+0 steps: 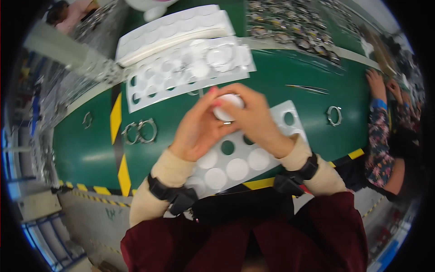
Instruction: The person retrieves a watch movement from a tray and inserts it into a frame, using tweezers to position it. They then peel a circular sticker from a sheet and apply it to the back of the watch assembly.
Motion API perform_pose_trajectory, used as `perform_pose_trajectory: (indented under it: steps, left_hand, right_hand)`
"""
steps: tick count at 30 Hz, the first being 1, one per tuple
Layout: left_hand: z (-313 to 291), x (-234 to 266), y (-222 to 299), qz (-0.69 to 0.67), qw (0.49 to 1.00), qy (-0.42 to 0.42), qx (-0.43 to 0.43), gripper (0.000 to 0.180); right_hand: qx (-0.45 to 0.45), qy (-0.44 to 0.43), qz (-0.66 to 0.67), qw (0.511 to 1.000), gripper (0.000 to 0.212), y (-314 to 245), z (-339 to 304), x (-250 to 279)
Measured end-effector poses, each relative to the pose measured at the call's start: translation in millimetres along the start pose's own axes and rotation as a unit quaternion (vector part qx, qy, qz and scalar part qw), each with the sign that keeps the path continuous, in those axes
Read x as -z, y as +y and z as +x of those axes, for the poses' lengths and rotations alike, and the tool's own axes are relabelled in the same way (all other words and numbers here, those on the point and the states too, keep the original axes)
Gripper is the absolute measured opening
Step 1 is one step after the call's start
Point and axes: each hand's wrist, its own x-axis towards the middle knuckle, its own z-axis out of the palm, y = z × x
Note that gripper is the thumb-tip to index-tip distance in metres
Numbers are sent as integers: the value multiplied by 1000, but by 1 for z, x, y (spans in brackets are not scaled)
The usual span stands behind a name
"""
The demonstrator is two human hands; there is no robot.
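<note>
Both my hands meet above the middle of the green bench, closed on a small round white-faced piece (230,105). My left hand (195,129) steadies it from the left, fingers curled around its edge. My right hand (257,119) grips its right side, the thumb lying across the white face. A metallic glint shows under the piece; the rest of it is hidden by my fingers. Below my hands lies a white sheet (237,169) of round stickers, with several circles gone and green showing through. My right wrist hangs over this sheet.
A white sticker stack (170,34) and another punched sheet (149,93) lie ahead. Metal rings like watch bands stand at left (147,130) and right (334,116). Tweezers (308,89) lie right. Trays of metal parts (290,25) sit behind; a co-worker's arm (378,122) rests far right.
</note>
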Motion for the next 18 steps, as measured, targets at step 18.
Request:
perform_pose_trajectory:
  steps: [18]
  left_hand:
    - [-2, -8, 7, 99, 993, 31, -57, 33]
  right_hand:
    - [17, -42, 124, 991, 35, -6, 0, 6]
